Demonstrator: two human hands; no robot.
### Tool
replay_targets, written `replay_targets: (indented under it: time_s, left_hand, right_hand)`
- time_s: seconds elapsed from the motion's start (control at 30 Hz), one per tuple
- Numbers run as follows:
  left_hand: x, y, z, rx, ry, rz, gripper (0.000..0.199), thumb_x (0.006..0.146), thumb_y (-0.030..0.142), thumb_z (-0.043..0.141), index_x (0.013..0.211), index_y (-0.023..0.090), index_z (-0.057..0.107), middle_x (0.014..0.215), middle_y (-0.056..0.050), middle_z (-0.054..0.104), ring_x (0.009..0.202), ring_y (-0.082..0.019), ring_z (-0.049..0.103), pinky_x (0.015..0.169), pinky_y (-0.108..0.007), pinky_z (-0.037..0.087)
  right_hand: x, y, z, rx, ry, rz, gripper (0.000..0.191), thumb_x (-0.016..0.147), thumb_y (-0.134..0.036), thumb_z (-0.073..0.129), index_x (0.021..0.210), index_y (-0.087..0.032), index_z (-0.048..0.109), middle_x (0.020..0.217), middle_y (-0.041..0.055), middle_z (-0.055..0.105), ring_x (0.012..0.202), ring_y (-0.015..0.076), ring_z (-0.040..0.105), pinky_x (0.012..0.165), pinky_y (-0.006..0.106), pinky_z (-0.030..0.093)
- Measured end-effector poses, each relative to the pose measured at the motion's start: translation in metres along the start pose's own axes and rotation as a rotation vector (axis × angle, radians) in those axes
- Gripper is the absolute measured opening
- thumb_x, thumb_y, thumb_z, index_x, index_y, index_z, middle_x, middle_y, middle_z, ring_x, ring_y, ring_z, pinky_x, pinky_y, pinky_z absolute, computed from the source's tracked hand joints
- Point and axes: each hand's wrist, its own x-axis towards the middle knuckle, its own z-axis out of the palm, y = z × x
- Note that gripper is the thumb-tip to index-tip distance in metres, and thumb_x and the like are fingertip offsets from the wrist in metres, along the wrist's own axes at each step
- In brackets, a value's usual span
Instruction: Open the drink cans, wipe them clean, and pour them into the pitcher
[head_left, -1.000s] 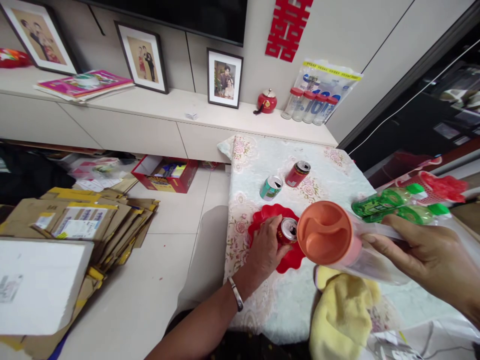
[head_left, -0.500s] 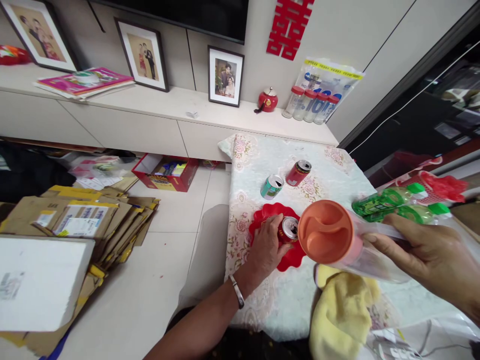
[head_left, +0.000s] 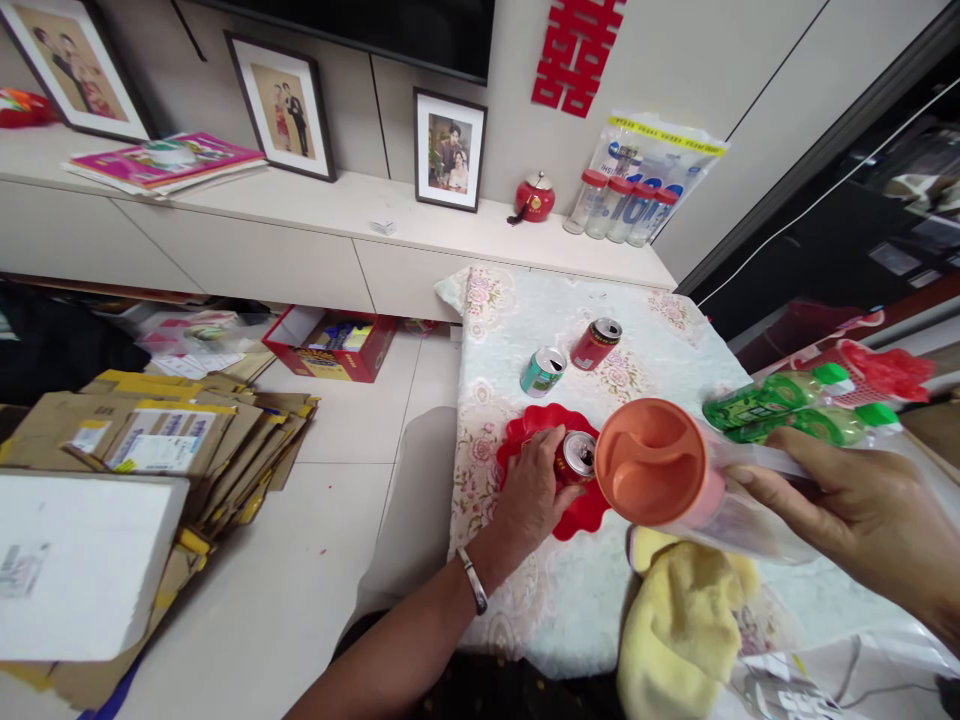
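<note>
My left hand is closed round a red drink can that stands in a scalloped red plate. My right hand grips the handle of a clear plastic pitcher with an orange lid. The pitcher is tilted to the left, and its lid end is right beside the can's opened top. Whether liquid runs between them I cannot tell. Behind the plate stand a green can and another red can, both opened.
A yellow cloth lies at the table's near edge. Green-capped bottles lie at the right, by a red basket. Flattened cardboard and a white box are on the left. Jars line the cabinet behind.
</note>
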Motion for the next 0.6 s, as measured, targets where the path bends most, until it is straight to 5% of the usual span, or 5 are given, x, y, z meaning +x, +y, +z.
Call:
replay_targets:
  time_s: [0.6]
  left_hand:
    - [-0.0008, 0.0008, -0.0001, 0.019, -0.002, -0.003, 0.083, 0.086, 0.011, 0.074, 0.154, 0.025, 0.029, 0.153, -0.019, 0.053, 0.143, -0.038, 0.055, 0.112, -0.065, 0.052]
  right_hand:
    - [-0.0005, 0.0002, -0.0019, -0.005, -0.019, 0.021, 0.053, 0.093, -0.075, 0.05, 0.067, -0.029, 0.052, 0.044, -0.003, 0.044, 0.034, 0.0172, 0.045, 0.036, 0.034, 0.035]
